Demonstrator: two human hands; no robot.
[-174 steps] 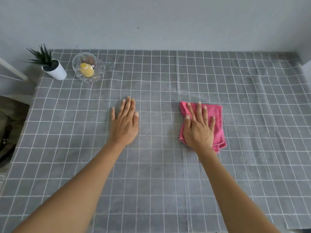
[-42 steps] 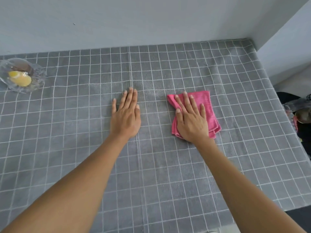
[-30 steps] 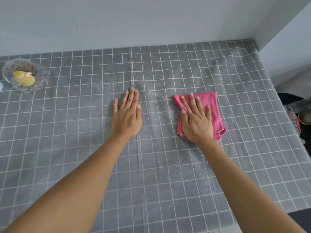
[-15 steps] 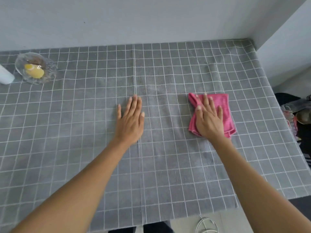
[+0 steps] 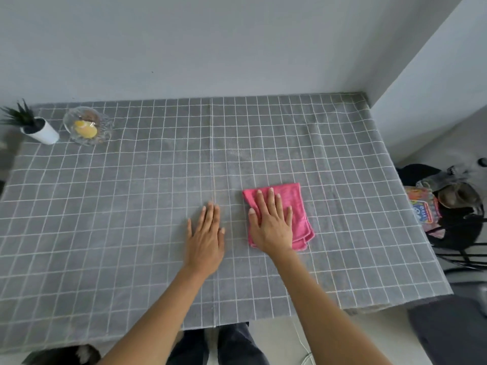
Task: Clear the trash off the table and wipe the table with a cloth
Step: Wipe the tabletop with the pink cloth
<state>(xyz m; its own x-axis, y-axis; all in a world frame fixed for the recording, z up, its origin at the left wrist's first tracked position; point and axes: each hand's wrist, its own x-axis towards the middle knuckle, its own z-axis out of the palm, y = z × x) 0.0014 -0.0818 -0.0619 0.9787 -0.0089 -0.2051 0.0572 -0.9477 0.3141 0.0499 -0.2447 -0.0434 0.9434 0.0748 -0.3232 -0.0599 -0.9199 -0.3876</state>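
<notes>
Both hands lie flat, fingers straight — the left hand [image 5: 206,242] on the tablecloth [image 5: 110,233] beside the cloth [image 5: 295,204], the right hand [image 5: 272,223] pressing it — so a hard wipe could bunch the tablecloth.

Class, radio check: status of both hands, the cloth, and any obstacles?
Right hand flat on pink cloth. Left hand flat on tablecloth. Glass bowl, potted plant far-left corner.
</notes>
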